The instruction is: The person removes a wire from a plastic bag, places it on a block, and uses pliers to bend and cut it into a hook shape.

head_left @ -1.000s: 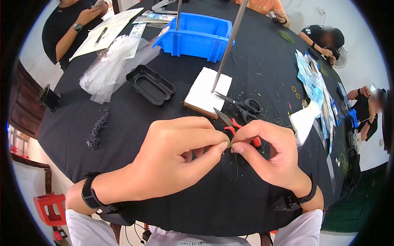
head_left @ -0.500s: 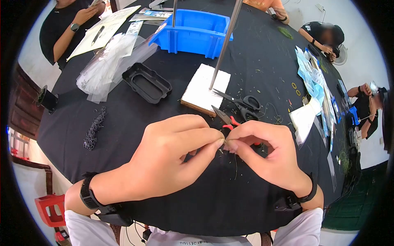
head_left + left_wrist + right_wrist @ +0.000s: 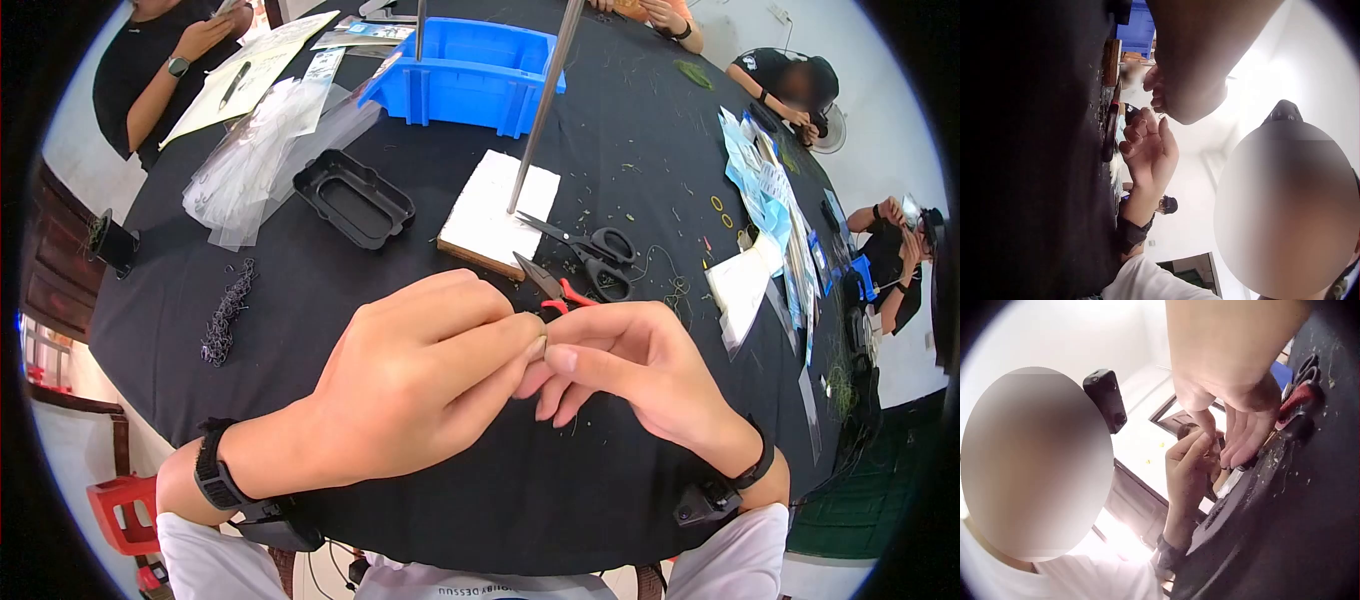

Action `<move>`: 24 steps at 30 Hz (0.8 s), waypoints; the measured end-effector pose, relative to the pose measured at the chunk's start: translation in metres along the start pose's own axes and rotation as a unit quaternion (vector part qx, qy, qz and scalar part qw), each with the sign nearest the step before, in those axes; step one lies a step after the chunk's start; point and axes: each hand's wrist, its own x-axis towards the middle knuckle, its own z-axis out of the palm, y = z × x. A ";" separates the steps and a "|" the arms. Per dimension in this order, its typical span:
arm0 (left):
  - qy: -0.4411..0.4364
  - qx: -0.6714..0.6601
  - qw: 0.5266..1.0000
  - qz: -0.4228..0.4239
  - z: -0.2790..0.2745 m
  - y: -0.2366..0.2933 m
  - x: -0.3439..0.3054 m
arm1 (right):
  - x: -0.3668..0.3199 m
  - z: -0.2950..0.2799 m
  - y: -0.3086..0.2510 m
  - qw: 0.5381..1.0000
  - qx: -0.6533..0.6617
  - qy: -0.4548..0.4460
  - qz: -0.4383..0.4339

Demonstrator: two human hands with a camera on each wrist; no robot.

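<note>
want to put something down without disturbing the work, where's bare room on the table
The black cloth looks free between the black tray, the dark tangle and the left hand, and along the near edge. It's crowded around the scissors and pliers beside the white board, and among the packets at right.

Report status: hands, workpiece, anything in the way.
Left hand pinching a tiny piece, too small to identify. Right hand at its fingertips, fingers loose. Pliers and scissors just beyond, apparently not blocking.
</note>
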 end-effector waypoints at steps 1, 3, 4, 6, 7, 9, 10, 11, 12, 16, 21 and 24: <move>0.001 0.006 1.000 0.005 0.001 -0.001 -0.001 | 0.000 0.000 -0.001 0.999 0.022 -0.013 0.021; 0.005 0.014 1.000 0.009 0.002 -0.001 -0.001 | 0.002 -0.002 0.004 1.000 0.010 -0.008 -0.004; 0.007 0.016 1.000 0.008 0.002 -0.001 -0.001 | 0.002 -0.003 0.007 1.000 0.005 -0.005 -0.017; 0.004 0.018 1.000 -0.002 0.001 0.000 -0.001 | 0.002 -0.003 0.010 0.998 -0.031 0.010 -0.058; -0.002 0.017 1.000 -0.010 0.000 0.002 0.000 | 0.002 -0.003 0.011 0.996 -0.049 0.017 -0.078; -0.017 -0.002 0.999 -0.045 -0.002 0.003 0.001 | 0.001 0.001 0.012 0.988 -0.098 0.050 -0.111; -0.026 -0.019 0.997 -0.071 -0.003 0.004 0.000 | 0.001 0.002 0.012 0.982 -0.121 0.066 -0.128; -0.036 -0.036 0.994 -0.097 -0.005 0.005 0.000 | 0.002 0.002 0.012 0.978 -0.137 0.071 -0.142; -0.052 -0.064 0.988 -0.131 -0.006 0.005 0.000 | 0.002 0.002 0.012 0.973 -0.152 0.076 -0.155; -0.076 -0.209 0.941 -0.254 -0.004 0.000 -0.003 | 0.005 -0.003 0.014 0.930 -0.265 0.086 -0.238; -0.107 -0.322 0.853 -0.397 -0.009 0.005 0.006 | 0.009 -0.007 0.016 0.891 -0.333 0.090 -0.297; -0.117 -0.339 0.827 -0.433 -0.011 0.004 0.007 | 0.011 -0.008 0.014 0.849 -0.392 0.099 -0.339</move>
